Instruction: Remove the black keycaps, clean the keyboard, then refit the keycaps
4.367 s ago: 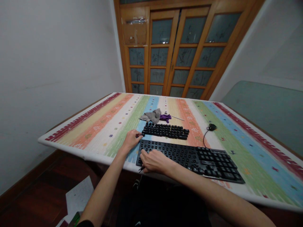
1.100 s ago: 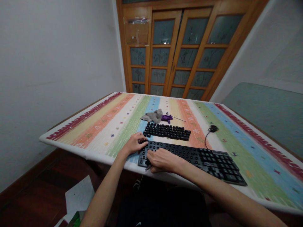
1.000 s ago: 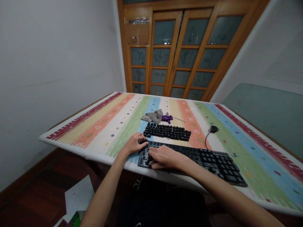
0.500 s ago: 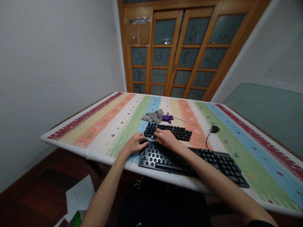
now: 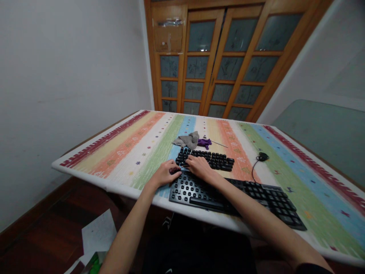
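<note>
Left hand (image 5: 166,173) palm down, fingers curled round a dark object (image 5: 175,171), thumb at the black keyboard's (image 5: 205,195) upper-left corner. Right hand (image 5: 199,167) reaches across it, fingertips pinching a thin dark piece (image 5: 185,166) near loose keycaps (image 5: 221,161).

- Wood-framed doors (image 5: 212,65) at the back
- Brown cardboard (image 5: 168,38) taped to their upper left
- White paper (image 5: 98,232) at lower left
- Grey-green panel (image 5: 322,118) at far right, round-cornered, possibly furniture, hard to tell

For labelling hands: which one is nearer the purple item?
The right hand, partly covering the keycaps; the left hand is farther from the purple item.
</note>
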`<state>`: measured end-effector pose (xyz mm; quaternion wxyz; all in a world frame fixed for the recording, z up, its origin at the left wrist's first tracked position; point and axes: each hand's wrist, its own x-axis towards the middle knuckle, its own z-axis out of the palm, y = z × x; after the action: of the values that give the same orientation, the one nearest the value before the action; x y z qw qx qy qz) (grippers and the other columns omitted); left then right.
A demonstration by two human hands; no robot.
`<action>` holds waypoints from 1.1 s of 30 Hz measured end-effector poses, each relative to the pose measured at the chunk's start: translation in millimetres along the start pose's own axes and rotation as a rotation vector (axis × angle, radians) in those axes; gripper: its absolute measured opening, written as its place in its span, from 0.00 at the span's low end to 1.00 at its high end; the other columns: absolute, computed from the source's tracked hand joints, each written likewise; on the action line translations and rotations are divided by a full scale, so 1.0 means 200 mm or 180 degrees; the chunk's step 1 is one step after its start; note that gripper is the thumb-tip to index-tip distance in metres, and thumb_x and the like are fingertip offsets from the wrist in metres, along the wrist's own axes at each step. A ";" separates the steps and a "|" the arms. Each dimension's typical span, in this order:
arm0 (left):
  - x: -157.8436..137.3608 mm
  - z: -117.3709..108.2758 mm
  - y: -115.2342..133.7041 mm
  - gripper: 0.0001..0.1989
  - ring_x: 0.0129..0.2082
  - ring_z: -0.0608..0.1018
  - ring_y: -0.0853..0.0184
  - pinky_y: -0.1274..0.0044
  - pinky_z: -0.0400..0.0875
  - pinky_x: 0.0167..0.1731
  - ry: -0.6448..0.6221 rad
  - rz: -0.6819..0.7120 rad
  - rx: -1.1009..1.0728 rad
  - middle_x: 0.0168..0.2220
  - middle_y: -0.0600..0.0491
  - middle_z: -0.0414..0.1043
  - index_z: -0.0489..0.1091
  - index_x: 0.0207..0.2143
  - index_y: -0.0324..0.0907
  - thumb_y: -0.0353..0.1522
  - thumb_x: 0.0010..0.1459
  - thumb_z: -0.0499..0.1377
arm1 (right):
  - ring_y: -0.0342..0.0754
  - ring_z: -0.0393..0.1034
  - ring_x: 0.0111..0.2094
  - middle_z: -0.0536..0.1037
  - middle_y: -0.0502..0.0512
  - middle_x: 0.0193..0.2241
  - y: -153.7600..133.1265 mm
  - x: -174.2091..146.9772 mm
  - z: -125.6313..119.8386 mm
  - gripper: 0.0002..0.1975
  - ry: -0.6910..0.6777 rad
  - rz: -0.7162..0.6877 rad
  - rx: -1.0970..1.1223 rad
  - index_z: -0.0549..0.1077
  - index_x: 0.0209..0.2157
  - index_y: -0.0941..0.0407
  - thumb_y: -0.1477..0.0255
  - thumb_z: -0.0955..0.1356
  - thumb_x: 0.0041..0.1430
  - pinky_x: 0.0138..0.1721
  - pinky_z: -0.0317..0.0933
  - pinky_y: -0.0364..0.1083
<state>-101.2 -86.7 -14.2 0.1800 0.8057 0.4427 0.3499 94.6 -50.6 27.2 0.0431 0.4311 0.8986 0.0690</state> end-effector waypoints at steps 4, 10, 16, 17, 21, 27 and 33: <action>0.00 0.00 0.00 0.04 0.30 0.73 0.70 0.76 0.68 0.35 0.0009 0.0039 0.0015 0.30 0.55 0.69 0.77 0.35 0.40 0.30 0.56 0.63 | 0.53 0.74 0.41 0.73 0.63 0.48 0.01 -0.01 -0.02 0.13 0.0050 0.0030 0.0043 0.74 0.45 0.58 0.66 0.63 0.67 0.35 0.61 0.45; 0.00 0.00 0.00 0.04 0.31 0.73 0.68 0.75 0.69 0.37 0.0082 0.0094 -0.0052 0.31 0.53 0.71 0.76 0.35 0.40 0.31 0.58 0.62 | 0.50 0.73 0.39 0.74 0.59 0.45 0.08 -0.17 -0.05 0.12 0.0292 0.0005 0.0233 0.74 0.46 0.56 0.66 0.64 0.67 0.33 0.58 0.43; -0.05 0.01 0.11 0.07 0.37 0.75 0.65 0.72 0.70 0.42 -0.0009 0.0331 -0.0259 0.34 0.51 0.73 0.77 0.36 0.41 0.34 0.60 0.61 | 0.46 0.71 0.35 0.75 0.57 0.40 0.14 -0.51 0.01 0.13 0.0449 -0.0451 0.0654 0.75 0.46 0.55 0.65 0.64 0.67 0.32 0.56 0.42; -0.07 0.02 0.14 0.08 0.38 0.75 0.65 0.72 0.70 0.42 -0.0147 0.0407 -0.0283 0.35 0.50 0.73 0.77 0.37 0.41 0.35 0.60 0.61 | 0.45 0.71 0.33 0.75 0.57 0.40 0.13 -0.56 0.02 0.13 0.0418 -0.0506 0.0691 0.76 0.45 0.55 0.64 0.64 0.67 0.31 0.56 0.42; -0.15 0.08 0.23 0.14 0.41 0.74 0.63 0.72 0.69 0.43 -0.0673 0.0807 -0.0190 0.38 0.49 0.73 0.77 0.41 0.42 0.41 0.57 0.65 | 0.43 0.70 0.29 0.75 0.56 0.40 0.10 -0.70 0.05 0.14 0.0272 -0.0649 0.0616 0.75 0.45 0.55 0.61 0.65 0.66 0.27 0.53 0.42; -0.17 0.12 0.27 0.12 0.43 0.74 0.62 0.70 0.69 0.44 -0.0843 0.1069 0.0256 0.41 0.48 0.73 0.75 0.39 0.42 0.40 0.59 0.64 | 0.42 0.69 0.27 0.75 0.55 0.39 0.05 -0.76 0.10 0.10 0.0181 -0.0651 0.0248 0.75 0.40 0.56 0.65 0.65 0.67 0.24 0.46 0.44; -0.19 0.12 0.31 0.08 0.41 0.74 0.63 0.72 0.69 0.42 -0.0932 0.1168 0.0584 0.40 0.48 0.73 0.71 0.40 0.40 0.36 0.65 0.58 | 0.40 0.66 0.23 0.74 0.55 0.36 0.04 -0.75 0.13 0.10 0.0231 -0.0818 0.0076 0.72 0.38 0.58 0.70 0.62 0.69 0.23 0.43 0.45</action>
<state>-60.9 -151.6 -9.1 0.1018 0.9277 0.2880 0.2146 197.8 -159.5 6.3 0.0139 0.3101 0.9482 0.0678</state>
